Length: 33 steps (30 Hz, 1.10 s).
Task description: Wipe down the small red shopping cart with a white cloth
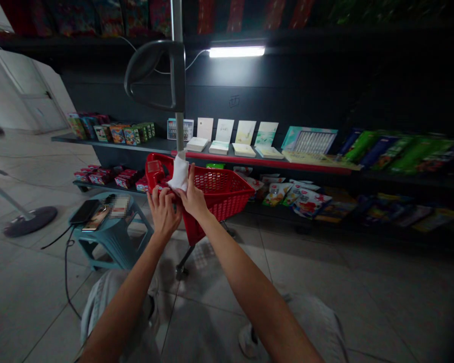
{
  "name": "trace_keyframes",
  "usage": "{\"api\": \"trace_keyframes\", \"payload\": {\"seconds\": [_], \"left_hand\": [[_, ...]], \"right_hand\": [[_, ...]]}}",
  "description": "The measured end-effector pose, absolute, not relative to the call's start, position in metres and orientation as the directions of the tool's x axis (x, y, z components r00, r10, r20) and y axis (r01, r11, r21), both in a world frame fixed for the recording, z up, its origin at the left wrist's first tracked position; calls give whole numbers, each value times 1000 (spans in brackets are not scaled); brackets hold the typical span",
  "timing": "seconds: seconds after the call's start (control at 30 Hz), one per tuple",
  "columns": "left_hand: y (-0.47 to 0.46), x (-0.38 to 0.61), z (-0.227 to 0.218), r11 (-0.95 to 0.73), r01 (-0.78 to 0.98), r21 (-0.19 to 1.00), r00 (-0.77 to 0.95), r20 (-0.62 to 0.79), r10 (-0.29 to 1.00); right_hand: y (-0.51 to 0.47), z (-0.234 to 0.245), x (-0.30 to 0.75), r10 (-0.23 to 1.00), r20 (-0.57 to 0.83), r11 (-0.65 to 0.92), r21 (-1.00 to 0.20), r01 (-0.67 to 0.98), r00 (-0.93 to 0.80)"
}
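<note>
A red plastic shopping basket cart [227,194] stands on the tiled floor in front of me, with a grey upright handle pole [179,101] rising from its near end. My right hand [192,197] is closed on a white cloth [180,174] and presses it against the base of the pole at the basket's rim. Just to its left, my left hand [162,212] has its fingers curled over the red rim. My knees show at the bottom of the view.
A teal plastic stool [115,229] at the left carries phones [86,210] and a cable trailing to the floor. Dark store shelves [265,161] with packaged goods and notebooks run behind the basket. A round stand base [30,221] lies on the floor far left.
</note>
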State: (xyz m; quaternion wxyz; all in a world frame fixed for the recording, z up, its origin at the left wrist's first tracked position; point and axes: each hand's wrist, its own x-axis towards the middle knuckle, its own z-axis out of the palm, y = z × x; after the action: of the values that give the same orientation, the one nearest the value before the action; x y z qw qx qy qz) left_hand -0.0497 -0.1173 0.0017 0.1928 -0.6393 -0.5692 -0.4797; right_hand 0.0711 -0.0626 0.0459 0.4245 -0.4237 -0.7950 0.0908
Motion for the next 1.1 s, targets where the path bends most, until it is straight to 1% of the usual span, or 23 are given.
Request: {"api": "trace_keyframes", "payload": {"seconds": [0.17,0.33,0.47,0.6,0.8,0.93,1.1], "left_hand": [[-112,-65,-1,-226,911,345,-171,814,555],[-113,-76,4,-176,927,332,-181,804,566],[-116,-80,9,-167,930,328,-183,805,564],[-119,-84,11,-158,927,340,-194,796,573],[-119,-88,11,-141,935,325,-189,795,577],[-118,-92,12,-146,938,313,-170,787,593],[-117,-97,13,-135,943,305,-155,760,631]], "right_hand": [[-54,35,65,777,519,614,-496,614,-357],[-49,24,83,795,465,594,-466,656,-389],[-41,7,114,825,405,555,-445,703,-394],[-37,-11,150,848,380,513,-409,755,-371],[-36,-25,199,895,325,416,-363,834,-305],[-32,-36,237,905,342,387,-411,826,-254],[-24,-49,293,940,312,284,-496,821,-137]]}}
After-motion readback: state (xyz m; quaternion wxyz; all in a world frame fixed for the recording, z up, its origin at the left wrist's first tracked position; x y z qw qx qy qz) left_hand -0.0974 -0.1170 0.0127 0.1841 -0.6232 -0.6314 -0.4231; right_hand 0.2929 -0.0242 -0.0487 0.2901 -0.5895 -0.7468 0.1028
